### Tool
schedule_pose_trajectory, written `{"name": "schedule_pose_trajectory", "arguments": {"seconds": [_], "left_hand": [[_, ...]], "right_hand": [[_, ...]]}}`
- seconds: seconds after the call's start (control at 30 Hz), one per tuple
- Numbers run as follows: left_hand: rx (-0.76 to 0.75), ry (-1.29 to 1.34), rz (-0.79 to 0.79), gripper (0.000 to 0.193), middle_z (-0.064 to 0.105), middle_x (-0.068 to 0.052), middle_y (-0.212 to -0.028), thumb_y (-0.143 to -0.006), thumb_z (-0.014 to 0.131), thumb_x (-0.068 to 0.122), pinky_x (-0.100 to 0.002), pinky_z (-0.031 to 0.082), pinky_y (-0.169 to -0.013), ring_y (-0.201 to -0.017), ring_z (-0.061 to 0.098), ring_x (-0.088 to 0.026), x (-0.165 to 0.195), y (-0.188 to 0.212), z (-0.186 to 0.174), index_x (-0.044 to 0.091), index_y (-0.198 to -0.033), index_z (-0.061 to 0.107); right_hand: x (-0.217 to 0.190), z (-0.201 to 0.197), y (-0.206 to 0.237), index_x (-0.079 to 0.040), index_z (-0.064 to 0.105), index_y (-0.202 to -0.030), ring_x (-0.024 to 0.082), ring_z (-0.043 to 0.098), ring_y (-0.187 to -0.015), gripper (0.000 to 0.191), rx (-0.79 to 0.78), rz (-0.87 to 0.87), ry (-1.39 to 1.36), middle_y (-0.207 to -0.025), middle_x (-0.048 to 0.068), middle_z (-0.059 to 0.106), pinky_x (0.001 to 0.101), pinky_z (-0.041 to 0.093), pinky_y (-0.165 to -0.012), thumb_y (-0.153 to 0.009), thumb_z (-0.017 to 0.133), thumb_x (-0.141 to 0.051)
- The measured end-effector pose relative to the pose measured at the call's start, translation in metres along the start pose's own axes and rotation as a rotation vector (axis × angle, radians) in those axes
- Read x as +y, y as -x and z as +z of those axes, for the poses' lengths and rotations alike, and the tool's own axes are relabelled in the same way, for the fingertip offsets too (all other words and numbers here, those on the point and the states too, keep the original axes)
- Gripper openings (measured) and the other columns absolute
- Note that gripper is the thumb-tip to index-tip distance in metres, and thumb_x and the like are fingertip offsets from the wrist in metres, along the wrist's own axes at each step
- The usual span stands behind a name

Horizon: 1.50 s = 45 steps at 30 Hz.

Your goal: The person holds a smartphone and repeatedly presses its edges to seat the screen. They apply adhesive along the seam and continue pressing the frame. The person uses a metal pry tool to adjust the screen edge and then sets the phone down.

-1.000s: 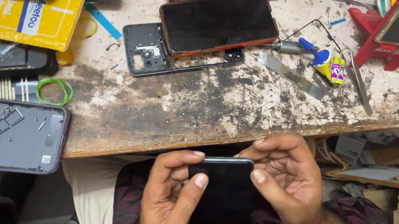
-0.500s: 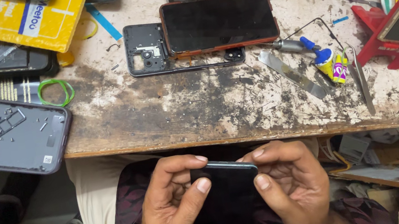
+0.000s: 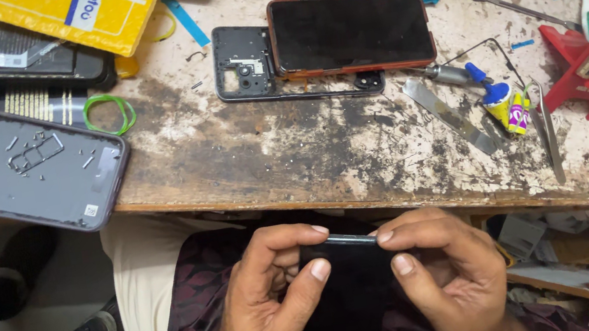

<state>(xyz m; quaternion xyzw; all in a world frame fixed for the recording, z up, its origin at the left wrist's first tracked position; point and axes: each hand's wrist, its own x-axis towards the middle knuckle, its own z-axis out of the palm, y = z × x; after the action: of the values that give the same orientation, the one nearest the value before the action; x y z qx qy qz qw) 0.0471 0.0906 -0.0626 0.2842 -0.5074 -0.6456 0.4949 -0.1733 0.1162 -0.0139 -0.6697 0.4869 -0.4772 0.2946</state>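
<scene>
I have the black, flat, glossy smartphone down in my lap, below the near edge of the worn, stained wooden surface, with both hands closed on it. My left hand wraps the left side, its thumb lying across the dark glass and its index fingertip hooked over the top edge; my right hand mirrors that, thumb on the glass and index finger pinching the same top edge, so the fingers of both hands are narrow and clamped on the phone. To do this well, I judge the pressure should stay at the rim and be spread evenly between the two sides, since flexing a thin slab from its corners could crack the glass. I would keep the thumbs flat, not dig in with the nails, and keep the phone low over my lap so a slip costs little. Up on the surface lie a second dark phone with an orange-red rim, resting on a black plastic middle frame, a grey back cover with tiny screws on it, a green rubber band and a thin metal pry strip, all well apart from my hands.
</scene>
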Motion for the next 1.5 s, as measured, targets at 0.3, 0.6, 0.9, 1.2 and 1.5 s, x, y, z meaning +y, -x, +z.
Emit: {"name": "schedule_pose_trajectory", "arguments": {"seconds": [0.3, 0.6, 0.9, 1.2, 1.5], "left_hand": [[0.005, -0.028, 0.014, 0.028, 0.06, 0.0, -0.083, -0.101, 0.064, 0.001, -0.021, 0.043, -0.064, -0.072, 0.05, -0.002, 0.005, 0.0, 0.0, 0.002, -0.128, 0.058], [-0.003, 0.003, 0.015, 0.027, 0.072, -0.003, -0.093, -0.101, 0.063, 0.002, -0.022, 0.051, -0.071, -0.081, 0.062, -0.003, 0.007, -0.001, 0.001, 0.001, -0.128, 0.057], [0.02, 0.002, -0.018, 0.026, 0.072, -0.003, -0.093, -0.1, 0.062, 0.0, -0.021, 0.048, -0.068, -0.078, 0.059, -0.002, 0.003, -0.001, 0.003, 0.002, -0.126, 0.056], [0.015, 0.019, 0.001, 0.026, 0.073, -0.005, -0.096, -0.101, 0.061, 0.0, -0.022, 0.049, -0.071, -0.081, 0.061, -0.003, -0.001, -0.001, 0.004, 0.001, -0.126, 0.055], [0.055, -0.064, 0.027, 0.024, 0.055, 0.004, -0.076, -0.099, 0.065, -0.001, -0.021, 0.035, -0.057, -0.065, 0.042, 0.0, -0.005, 0.002, 0.005, 0.003, -0.123, 0.06]], "right_hand": [[-0.009, -0.006, -0.012, 0.002, 0.069, -0.107, 0.02, 0.073, -0.099, 0.02, -0.105, -0.052, 0.046, -0.106, 0.015, 0.074, 0.0298, 0.057, -0.088, -0.088, 0.065, 0.007], [-0.018, -0.008, -0.022, 0.002, 0.07, -0.104, 0.021, 0.076, -0.098, 0.019, -0.173, -0.042, 0.125, -0.103, 0.014, 0.075, 0.0295, 0.058, -0.087, -0.086, 0.065, 0.007], [-0.007, -0.01, -0.015, 0.001, 0.066, -0.11, 0.02, 0.072, -0.104, 0.022, -0.188, -0.014, 0.012, -0.109, 0.013, 0.073, 0.0297, 0.056, -0.094, -0.089, 0.063, 0.009], [0.01, -0.008, 0.006, 0.0, 0.047, -0.126, 0.018, 0.069, -0.107, 0.038, -0.089, 0.197, -0.271, -0.115, 0.018, 0.068, 0.0317, 0.057, -0.096, -0.092, 0.061, 0.011], [0.006, -0.009, 0.006, 0.0, 0.049, -0.127, 0.016, 0.069, -0.106, 0.037, -0.1, 0.199, -0.251, -0.114, 0.017, 0.07, 0.0315, 0.057, -0.096, -0.093, 0.062, 0.01]]}}
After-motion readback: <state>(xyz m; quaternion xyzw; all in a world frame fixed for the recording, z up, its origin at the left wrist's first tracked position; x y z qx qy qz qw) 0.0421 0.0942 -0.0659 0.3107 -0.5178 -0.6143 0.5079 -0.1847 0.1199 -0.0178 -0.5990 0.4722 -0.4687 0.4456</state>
